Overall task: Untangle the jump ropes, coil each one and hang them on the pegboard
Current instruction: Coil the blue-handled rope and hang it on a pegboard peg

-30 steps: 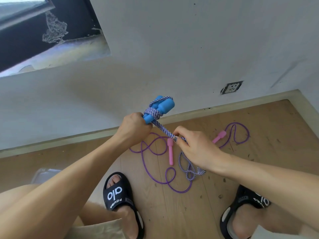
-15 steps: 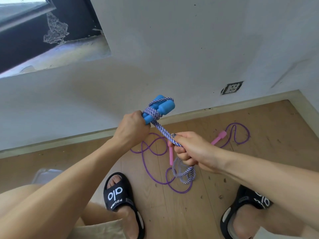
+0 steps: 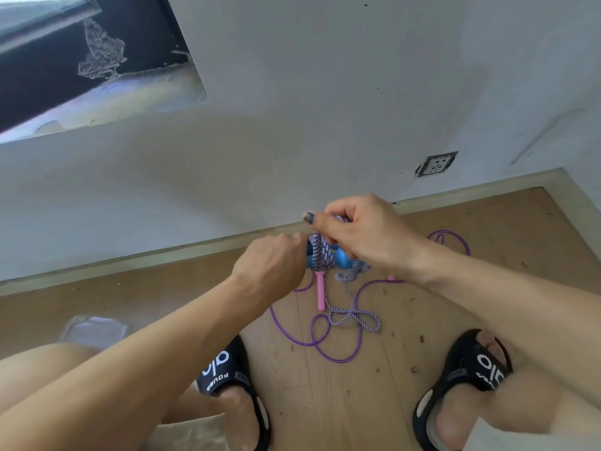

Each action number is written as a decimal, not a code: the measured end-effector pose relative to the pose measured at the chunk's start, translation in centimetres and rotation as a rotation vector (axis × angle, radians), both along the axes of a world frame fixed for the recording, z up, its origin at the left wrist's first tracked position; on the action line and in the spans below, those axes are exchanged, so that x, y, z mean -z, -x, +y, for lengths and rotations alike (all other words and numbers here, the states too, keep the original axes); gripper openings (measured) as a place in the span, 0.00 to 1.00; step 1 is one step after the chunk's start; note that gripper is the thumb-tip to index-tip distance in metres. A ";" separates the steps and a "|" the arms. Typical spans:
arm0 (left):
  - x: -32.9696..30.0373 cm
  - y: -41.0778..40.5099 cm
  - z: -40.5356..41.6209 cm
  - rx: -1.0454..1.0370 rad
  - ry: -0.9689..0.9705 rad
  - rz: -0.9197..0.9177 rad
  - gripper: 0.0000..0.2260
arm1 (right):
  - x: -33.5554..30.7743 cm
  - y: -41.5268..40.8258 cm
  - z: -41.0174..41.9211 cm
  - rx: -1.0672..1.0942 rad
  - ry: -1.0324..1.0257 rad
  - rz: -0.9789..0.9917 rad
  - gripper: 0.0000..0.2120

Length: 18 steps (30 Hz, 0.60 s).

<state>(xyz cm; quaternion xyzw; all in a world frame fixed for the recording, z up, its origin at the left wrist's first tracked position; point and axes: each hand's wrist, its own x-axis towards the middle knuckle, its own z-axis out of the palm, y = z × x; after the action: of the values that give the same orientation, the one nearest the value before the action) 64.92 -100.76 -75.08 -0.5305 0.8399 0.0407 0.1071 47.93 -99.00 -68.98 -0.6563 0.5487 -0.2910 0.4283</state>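
Change noted: the right hand point(image 3: 364, 236), which a sec ago pinched the striped rope point(image 3: 353, 317) low and out toward the floor, is now up over the blue handles point(image 3: 341, 259), carrying another turn across the bundle. Slack on the floor looks shorter. Judgement: coiling of rope no. 1 well along; tail end not yet secured, hanging not started, no pegboard in view.

Hands: left hand point(image 3: 273, 268) clenched round the near end of the blue handles, holding them steady. Right hand fingers curled, grasping the striped rope at the top of the wrap; exact pinch pt hidden behind knuckles.

Location: bundle held in air between both hands, above the wood floor point(image 3: 406, 402). Purple rope point(image 3: 338, 358) with pink handle point(image 3: 321, 292) lies loose on the floor below, apart from the hands; striped tail crosses over it, so some overlap remains.

Materials: striped rope is braided cord, white/purple twist, soft, limp. Blue handles smooth, rounded, prob. foam or plastic. Purple rope thin, glossy, springy loops. Floor planks scuffed, speckled.
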 end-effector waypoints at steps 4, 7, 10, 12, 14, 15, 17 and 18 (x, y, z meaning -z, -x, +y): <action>-2.0 0.9 0.8 0.089 -0.069 0.086 0.23 | -0.3 1.6 -2.6 0.001 0.133 0.238 0.28; -2.9 0.9 1.6 0.159 -0.052 0.093 0.32 | -0.2 2.8 -3.8 -0.042 0.123 0.462 0.30; -3.4 1.0 3.0 0.277 -0.067 0.100 0.33 | -0.2 3.4 -4.2 -0.072 0.165 0.665 0.29; -4.1 1.4 4.2 0.389 -0.089 0.121 0.32 | 0.7 3.6 -4.7 -0.073 0.197 0.704 0.28; -5.2 1.7 4.9 0.446 -0.070 0.174 0.33 | 2.1 3.5 -4.4 -0.103 0.124 0.695 0.29; -5.8 1.6 4.8 0.438 -0.074 0.203 0.34 | 2.9 3.4 -4.3 -0.120 0.089 0.639 0.30; -6.5 0.9 4.2 0.370 -0.136 0.296 0.33 | 3.9 3.1 -4.3 -0.121 0.026 0.518 0.29; -6.7 0.6 3.9 0.330 -0.165 0.352 0.33 | 4.2 2.6 -4.2 -0.130 -0.037 0.479 0.28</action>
<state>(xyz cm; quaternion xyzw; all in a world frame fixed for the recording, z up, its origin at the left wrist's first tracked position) 64.35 -96.85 -68.34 -0.3604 0.9147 0.1829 0.0075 45.30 -103.16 -73.19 -0.7326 0.5965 -0.0890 0.3155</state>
